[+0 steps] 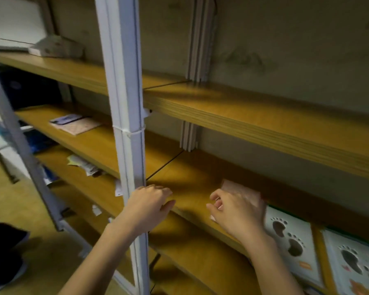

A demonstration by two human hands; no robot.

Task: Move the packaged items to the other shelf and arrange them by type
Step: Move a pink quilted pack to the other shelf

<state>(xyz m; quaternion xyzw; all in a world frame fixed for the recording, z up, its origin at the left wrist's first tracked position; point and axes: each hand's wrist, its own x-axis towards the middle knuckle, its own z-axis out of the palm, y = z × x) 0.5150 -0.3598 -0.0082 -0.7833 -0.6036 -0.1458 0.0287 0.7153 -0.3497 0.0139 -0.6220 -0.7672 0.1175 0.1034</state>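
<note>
left hand [149,206]: bare | right hand [239,211]: bare | forearms [107,252]: bare to frame edge

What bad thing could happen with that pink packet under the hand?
1. The flat pink packet lies near the front edge of the wooden shelf board, under the right hand. A nudge might slide it off, down towards the pale footprint packs on the shelf below.
2. The left hand rests right beside the white metal post, so a quick move might bump the knuckles on it.
</note>
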